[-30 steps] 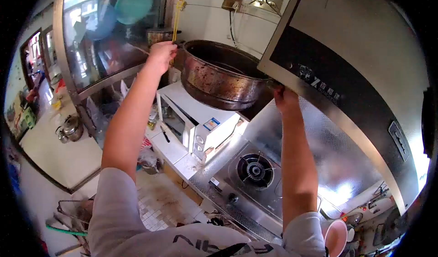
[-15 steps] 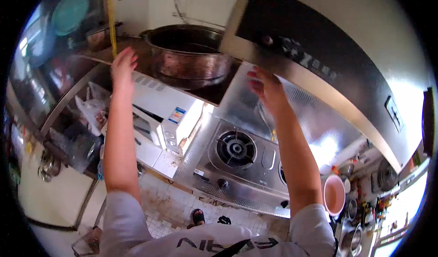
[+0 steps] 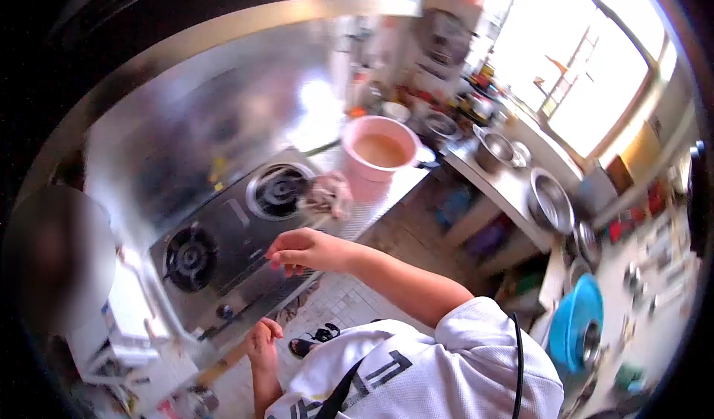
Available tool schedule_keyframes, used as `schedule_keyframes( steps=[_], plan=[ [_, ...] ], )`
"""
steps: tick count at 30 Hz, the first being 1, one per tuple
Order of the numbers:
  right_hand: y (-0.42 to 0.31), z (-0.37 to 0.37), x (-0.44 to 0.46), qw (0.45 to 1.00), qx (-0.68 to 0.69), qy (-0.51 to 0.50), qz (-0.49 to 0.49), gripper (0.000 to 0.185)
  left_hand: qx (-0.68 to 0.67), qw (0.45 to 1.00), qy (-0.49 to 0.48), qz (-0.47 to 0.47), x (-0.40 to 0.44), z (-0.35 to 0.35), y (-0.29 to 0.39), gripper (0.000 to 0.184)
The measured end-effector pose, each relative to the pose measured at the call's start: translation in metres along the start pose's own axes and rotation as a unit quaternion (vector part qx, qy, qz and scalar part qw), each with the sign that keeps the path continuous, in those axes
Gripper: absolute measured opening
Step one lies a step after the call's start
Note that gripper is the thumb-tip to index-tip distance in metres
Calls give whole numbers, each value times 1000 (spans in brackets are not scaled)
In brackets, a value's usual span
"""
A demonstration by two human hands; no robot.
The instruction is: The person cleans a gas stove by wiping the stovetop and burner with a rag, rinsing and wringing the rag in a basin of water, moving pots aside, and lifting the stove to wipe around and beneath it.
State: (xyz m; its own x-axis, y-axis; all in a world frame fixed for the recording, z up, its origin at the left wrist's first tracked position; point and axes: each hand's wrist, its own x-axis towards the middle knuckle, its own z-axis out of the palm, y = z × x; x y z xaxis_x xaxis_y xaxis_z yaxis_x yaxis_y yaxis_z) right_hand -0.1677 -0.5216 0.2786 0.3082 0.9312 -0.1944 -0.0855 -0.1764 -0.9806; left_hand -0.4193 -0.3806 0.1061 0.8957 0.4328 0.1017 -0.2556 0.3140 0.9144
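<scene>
My right hand (image 3: 301,251) hovers over the front edge of the stove (image 3: 234,233), its fingers loosely bent and nothing in them. Lower and to the left, my left hand (image 3: 264,340) is in front of the stove, empty, with slightly curled fingers. Two burners show, a left burner (image 3: 190,257) and a right burner (image 3: 280,190). A crumpled cloth-like item (image 3: 329,196) lies by the right burner. Behind it stands a pink bucket (image 3: 367,181) holding a brownish liquid.
A side counter (image 3: 494,188) on the right bears a metal pot (image 3: 497,149) and a large metal basin (image 3: 552,200). Below it is a blue basin (image 3: 573,322). The range hood edge (image 3: 245,23) crosses the top left. A blurred round patch hides the far left.
The view has swung right, away from the big pot, which was held one second ago and released by half a second ago. Both hands have come down to the stove's front.
</scene>
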Motion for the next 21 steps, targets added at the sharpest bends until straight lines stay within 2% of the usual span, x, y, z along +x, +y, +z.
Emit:
schedule_keyframes(
  steps=[1, 2, 5, 6, 7, 9, 11, 13, 16, 17, 21],
  plan=[
    [1, -17, -27, 999, 7, 29, -23, 41, 41, 997, -61, -24, 10, 16, -7, 36],
    [6, -40, -62, 997, 13, 54, -48, 41, 112, 984, -132, -39, 23, 29, -16, 30],
    [35, -95, -156, 978, 52, 180, -98, 38, 248, 938, -243, 9, 65, 127, 2, 12],
    [49, -114, -191, 969, 74, 217, -93, 39, 183, 949, -247, -76, 74, 144, -17, 30],
    [60, -133, -224, 958, 91, 253, -101, 40, 218, 929, -286, -84, 85, 177, -10, 40],
    [88, -160, -295, 930, 131, 323, -112, 41, 275, 904, -317, -79, 97, 248, -17, 41],
    [102, -172, -361, 902, 146, 396, -91, 41, 266, 896, -344, -90, 111, 297, -55, 29],
    [118, -183, -424, 878, 153, 451, -58, 38, 328, 853, -404, -34, 111, 356, -89, 22],
    [139, -182, -504, 821, 171, 538, -89, 36, 378, 761, -525, -53, 98, 456, -107, 24],
    [148, -179, -528, 798, 189, 564, -101, 33, 375, 726, -577, -17, 96, 479, -124, 25],
    [175, -158, -614, 707, 229, 664, -83, 29, 347, 620, -704, -2, 80, 592, -176, 23]
  ],
)
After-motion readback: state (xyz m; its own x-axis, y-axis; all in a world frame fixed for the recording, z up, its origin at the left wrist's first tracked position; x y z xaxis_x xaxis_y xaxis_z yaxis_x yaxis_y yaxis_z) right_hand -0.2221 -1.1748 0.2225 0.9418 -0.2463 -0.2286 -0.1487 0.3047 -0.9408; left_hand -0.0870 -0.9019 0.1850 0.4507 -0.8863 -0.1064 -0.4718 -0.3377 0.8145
